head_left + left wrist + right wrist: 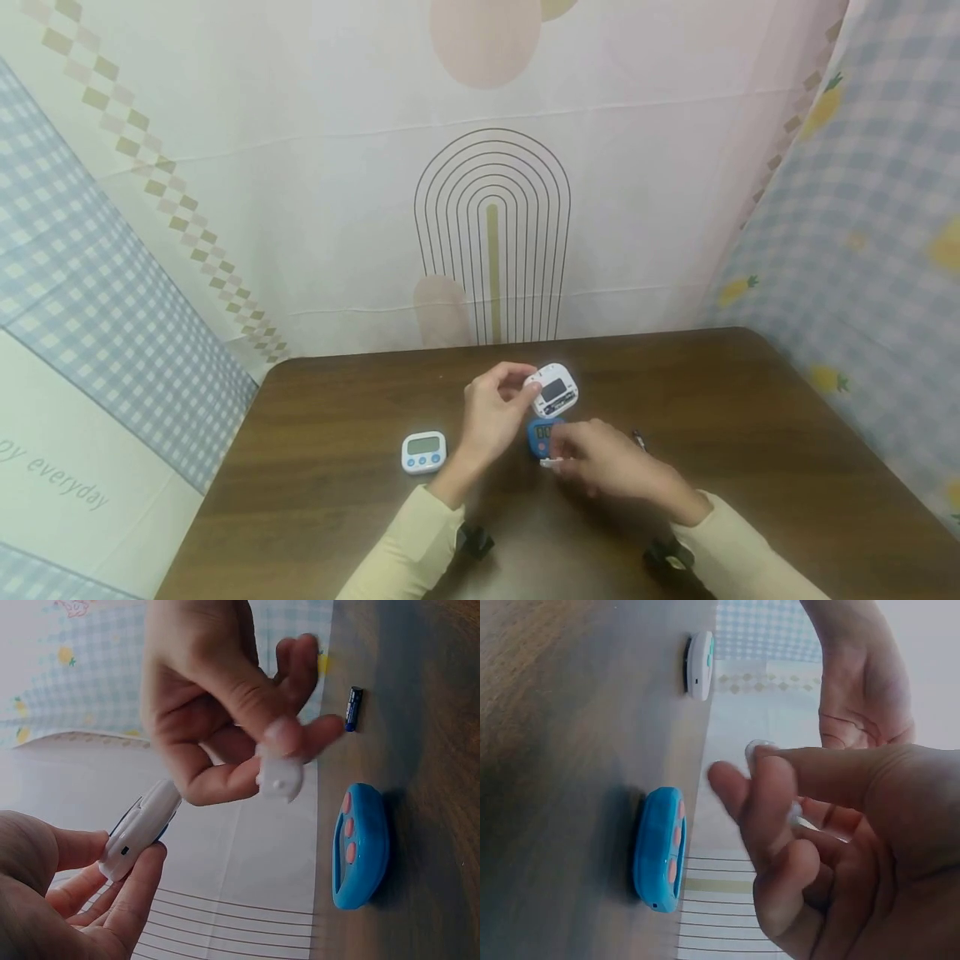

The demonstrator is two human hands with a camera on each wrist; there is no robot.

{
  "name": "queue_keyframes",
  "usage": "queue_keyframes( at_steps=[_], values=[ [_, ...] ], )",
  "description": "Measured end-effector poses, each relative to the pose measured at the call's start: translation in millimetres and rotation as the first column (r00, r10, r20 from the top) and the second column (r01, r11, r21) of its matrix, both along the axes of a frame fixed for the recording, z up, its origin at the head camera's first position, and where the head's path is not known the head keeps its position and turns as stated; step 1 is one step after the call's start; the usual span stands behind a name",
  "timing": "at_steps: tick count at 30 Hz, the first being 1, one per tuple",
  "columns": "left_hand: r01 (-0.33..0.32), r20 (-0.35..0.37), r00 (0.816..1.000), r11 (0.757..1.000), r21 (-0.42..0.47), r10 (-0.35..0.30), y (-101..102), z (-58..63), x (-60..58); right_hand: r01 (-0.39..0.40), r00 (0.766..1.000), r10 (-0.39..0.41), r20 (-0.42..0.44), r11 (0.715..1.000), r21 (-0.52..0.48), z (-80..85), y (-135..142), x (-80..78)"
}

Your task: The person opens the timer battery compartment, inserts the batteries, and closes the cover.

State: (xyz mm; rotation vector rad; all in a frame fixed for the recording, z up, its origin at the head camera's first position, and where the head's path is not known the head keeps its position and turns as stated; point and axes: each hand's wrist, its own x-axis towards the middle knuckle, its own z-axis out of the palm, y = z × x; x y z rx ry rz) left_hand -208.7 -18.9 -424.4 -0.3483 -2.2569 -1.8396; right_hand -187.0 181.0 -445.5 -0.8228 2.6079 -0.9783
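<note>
My left hand (491, 417) grips a white digital timer (551, 390) by its edge, its back turned up and the battery slot along its lower side uncovered. Between thumb and fingers, my right hand (603, 457) pinches a small white battery cover (281, 778), held apart from the timer. Below the held timer lies a blue digital timer (537, 437) with pink buttons, partly hidden by the right hand in the head view. A dark blue battery (354, 709) lies on the table beyond the right hand.
Another white timer with blue buttons (423, 452) lies face up on the brown wooden table (322, 467), left of the left hand. A patterned cloth (352, 233) hangs behind the table's far edge, with checked cloth (847, 233) at the right side.
</note>
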Motion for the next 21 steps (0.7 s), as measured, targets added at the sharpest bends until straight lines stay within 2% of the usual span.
queue_keyframes(
  at_steps=[10, 16, 21],
  values=[
    [0.001, -0.001, 1.0, 1.0, -0.005, -0.001, -1, -0.1, -0.6, 0.096, 0.995, -0.099, -0.01, 0.982, -0.163, -0.7, -4, -9.7],
    [-0.003, 0.005, 1.0, 1.0, -0.005, 0.003, -1, -0.6, -0.8, 0.206, 0.978, -0.192, 0.079, 0.946, -0.249, 1.8, -1, -13.0],
    [-0.009, -0.019, 1.0, 1.0, 0.006, 0.009, -1, -0.2, -1.0, 0.244, 0.965, -0.202, 0.17, 0.927, -0.286, 6.1, 3, -13.9]
  ],
)
